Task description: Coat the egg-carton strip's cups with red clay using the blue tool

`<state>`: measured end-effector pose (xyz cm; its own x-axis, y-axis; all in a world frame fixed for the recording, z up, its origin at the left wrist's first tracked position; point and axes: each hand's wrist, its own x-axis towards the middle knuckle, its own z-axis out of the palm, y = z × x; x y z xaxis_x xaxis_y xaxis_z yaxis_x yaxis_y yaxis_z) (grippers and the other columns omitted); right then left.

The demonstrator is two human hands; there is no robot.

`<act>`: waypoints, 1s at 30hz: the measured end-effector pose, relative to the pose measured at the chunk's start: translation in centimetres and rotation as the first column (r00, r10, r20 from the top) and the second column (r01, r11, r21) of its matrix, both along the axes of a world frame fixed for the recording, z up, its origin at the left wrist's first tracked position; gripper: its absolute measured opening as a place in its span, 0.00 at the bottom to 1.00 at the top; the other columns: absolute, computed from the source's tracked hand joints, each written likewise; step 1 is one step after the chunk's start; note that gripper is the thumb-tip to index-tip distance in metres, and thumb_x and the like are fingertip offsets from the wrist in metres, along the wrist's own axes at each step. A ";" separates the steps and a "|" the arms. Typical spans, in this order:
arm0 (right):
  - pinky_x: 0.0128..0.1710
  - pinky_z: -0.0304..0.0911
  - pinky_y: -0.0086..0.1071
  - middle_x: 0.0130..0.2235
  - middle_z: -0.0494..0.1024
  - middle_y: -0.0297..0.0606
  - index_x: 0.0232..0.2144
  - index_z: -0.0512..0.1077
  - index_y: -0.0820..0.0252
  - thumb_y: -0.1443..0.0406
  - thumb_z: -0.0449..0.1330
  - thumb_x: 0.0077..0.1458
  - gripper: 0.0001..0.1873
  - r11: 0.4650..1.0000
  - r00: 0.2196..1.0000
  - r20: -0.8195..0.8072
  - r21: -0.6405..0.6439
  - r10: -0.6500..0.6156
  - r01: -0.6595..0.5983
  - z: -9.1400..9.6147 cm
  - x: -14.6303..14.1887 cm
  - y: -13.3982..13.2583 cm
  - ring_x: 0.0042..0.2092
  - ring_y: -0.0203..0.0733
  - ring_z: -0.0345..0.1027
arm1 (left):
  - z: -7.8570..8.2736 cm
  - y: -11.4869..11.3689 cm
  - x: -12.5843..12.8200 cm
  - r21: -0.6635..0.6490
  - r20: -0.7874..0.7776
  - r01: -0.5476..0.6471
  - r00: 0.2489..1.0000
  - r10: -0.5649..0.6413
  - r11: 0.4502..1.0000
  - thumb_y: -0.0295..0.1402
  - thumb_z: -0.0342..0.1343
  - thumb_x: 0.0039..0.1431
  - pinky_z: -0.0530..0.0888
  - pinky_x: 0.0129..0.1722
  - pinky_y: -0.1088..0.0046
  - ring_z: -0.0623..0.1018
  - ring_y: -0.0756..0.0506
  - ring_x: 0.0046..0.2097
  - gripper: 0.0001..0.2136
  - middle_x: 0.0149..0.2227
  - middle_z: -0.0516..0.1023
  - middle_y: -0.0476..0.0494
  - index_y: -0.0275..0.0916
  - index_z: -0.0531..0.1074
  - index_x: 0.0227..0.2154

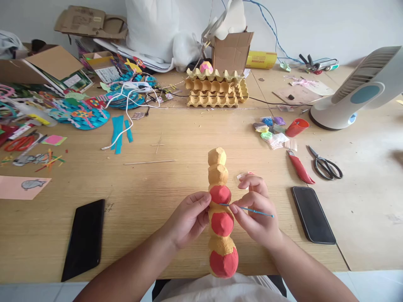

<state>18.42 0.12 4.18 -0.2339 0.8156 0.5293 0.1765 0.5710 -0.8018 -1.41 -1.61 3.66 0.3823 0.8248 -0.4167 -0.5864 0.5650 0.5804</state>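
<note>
A strip of egg-carton cups [221,209] lies lengthwise on the wooden table [157,184] in front of me. Three of its bumps are painted red and the far two are bare yellow. My left hand [189,218] grips the strip's left side, fingers curled against it. My right hand [256,212] pinches a thin blue stick [248,209] whose tip touches the strip between two red bumps.
A phone [84,238] lies at front left, another phone [313,214] at right. A red utility knife [300,167], scissors [325,165], a red cup [296,127] and clay bags sit right. Stacked egg trays [215,88], a fan [359,92] and paper crafts [85,115] stand further back.
</note>
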 end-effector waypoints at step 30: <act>0.53 0.62 0.47 0.45 0.66 0.38 0.30 0.72 0.54 0.71 0.65 0.58 0.08 0.997 0.999 0.040 -0.068 -0.018 0.021 0.2 0.0 0.2 0.53 0.48 0.65 | 0.2 0.4 -0.2 0.002 -0.023 0.020 1.000 -0.020 1.000 0.40 0.65 0.60 0.73 0.34 0.78 0.75 0.50 0.33 0.13 0.30 0.77 0.44 0.32 0.81 0.35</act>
